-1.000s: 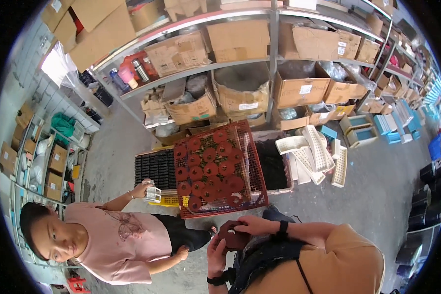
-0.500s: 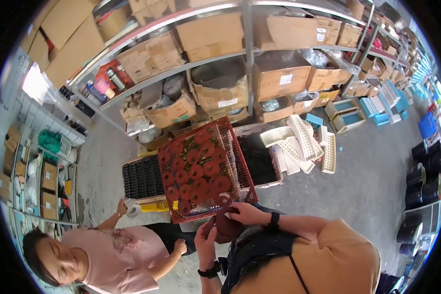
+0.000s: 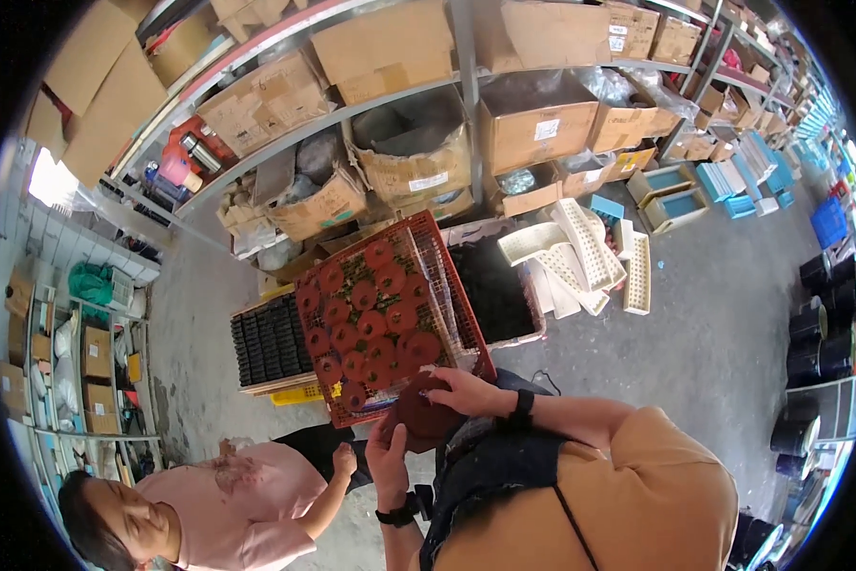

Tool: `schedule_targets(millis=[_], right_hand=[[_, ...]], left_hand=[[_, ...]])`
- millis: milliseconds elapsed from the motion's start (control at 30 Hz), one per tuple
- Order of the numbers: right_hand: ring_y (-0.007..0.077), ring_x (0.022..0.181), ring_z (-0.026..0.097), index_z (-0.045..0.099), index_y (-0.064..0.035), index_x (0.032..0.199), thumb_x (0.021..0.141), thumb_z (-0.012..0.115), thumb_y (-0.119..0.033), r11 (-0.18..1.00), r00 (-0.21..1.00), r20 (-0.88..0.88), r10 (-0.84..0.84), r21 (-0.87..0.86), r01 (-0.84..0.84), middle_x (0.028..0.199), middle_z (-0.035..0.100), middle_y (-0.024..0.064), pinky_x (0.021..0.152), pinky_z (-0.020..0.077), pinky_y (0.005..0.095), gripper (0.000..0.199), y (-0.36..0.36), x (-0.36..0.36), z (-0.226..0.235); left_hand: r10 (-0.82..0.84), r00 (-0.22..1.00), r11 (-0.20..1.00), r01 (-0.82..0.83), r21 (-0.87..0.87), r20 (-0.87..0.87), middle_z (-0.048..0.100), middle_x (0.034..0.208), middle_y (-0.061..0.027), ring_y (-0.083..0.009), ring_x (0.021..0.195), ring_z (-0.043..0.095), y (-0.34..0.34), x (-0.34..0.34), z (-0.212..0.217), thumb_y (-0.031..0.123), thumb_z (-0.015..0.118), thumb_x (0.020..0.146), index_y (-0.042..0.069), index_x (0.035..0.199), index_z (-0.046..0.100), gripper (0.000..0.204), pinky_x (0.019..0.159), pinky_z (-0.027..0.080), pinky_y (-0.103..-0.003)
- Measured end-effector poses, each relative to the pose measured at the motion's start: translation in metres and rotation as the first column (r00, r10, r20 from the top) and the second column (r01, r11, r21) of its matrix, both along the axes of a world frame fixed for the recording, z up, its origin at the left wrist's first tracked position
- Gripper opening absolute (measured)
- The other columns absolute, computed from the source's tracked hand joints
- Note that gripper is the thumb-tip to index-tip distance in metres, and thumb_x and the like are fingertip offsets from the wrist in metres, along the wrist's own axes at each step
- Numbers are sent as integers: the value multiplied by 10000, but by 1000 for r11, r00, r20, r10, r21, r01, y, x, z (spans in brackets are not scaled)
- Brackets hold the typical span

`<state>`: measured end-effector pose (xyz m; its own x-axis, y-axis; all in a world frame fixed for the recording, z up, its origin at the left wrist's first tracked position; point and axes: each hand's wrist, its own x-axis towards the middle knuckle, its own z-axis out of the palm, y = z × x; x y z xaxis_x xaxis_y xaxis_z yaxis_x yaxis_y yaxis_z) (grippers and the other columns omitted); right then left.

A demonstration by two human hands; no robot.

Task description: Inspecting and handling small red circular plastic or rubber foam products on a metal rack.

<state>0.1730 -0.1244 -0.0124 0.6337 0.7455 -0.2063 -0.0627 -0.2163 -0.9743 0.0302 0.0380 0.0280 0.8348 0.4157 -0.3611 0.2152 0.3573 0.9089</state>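
Observation:
Both my hands hold a dark red round piece (image 3: 414, 419) in front of my body, at the near edge of a red mesh crate. My left hand (image 3: 388, 459) grips its lower left side, thumb on top. My right hand (image 3: 466, 392) is closed at its upper right edge; something small and pale shows at the fingertips, too small to name. Red discs with centre holes (image 3: 372, 324) lie in rows on the red crate (image 3: 444, 276), just beyond my hands.
A person in a pink shirt (image 3: 247, 495) stands at my left, close to the crate. Black ribbed parts (image 3: 268, 343) lie left of it, a bin of black material (image 3: 490, 295) right. White perforated trays (image 3: 580, 257) are heaped on the floor. Shelves with cardboard boxes (image 3: 532, 119) stand behind.
My right hand has shifted slightly to the right and up along the dark red piece, which now shows more of its face. The other person's far hand and the white ring in it have left the view.

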Motion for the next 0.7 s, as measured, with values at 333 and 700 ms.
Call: schedule_targets(millis=[333,700], right_hand=[[338,964,657,632,6,1146,908,623,-305,990,932,337,135,-79,-115,1078,664,228,846,506,408,391,11,-1,-21],[162,687,648,522,-31,1192,1012,456,-444,955,873,-429,231,-72,-288,874,643,108,593,556,289,456,45,63,-93]], left_hand=[[67,995,997,-65,37,-74,683,1086,-120,-146,961,646,-5,-14,-4,35,692,879,-56,1249,540,410,866,518,-274],[111,975,993,-114,-5,-194,669,1096,-155,-188,985,642,-6,-71,-28,44,685,868,-45,1261,514,438,839,533,-309]])
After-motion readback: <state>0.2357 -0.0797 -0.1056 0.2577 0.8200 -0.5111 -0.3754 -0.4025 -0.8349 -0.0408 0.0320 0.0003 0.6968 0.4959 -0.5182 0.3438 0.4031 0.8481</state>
